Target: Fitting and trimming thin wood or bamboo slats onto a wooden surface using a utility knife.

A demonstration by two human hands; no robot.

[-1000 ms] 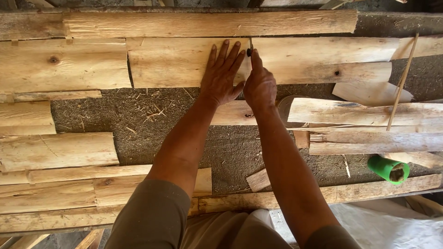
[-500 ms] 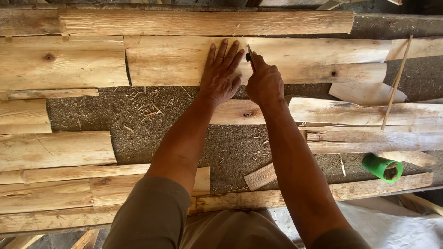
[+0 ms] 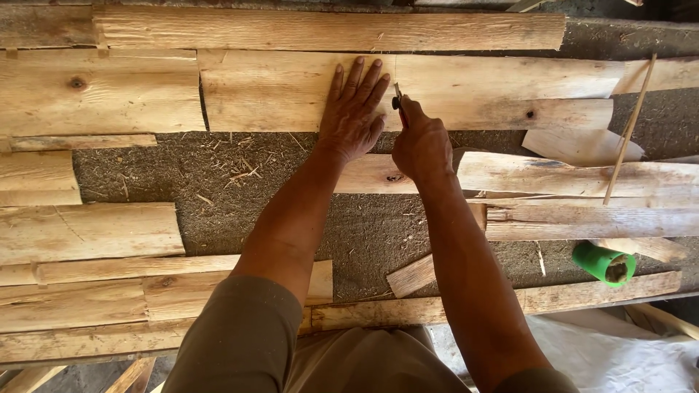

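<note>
My left hand point(image 3: 354, 109) lies flat, fingers spread, on a pale wooden shingle point(image 3: 291, 91) in the second row from the top. Just to its right, my right hand point(image 3: 420, 142) is closed around a small dark-handled cutting tool point(image 3: 397, 98) whose tip touches the seam between this shingle and the adjoining shingle point(image 3: 510, 91). Both forearms reach up from the bottom of the view.
Rough wooden shingles cover a dark fibrous surface point(image 3: 218, 175), with bare patches in the middle. A thin stick point(image 3: 630, 124) leans at the right. A green cylinder point(image 3: 604, 262) lies at the lower right beside loose offcuts point(image 3: 411, 275). White sheeting point(image 3: 582, 349) shows below.
The right hand with the tool has slid slightly down along the seam. The left hand stays pressed flat on the shingle.
</note>
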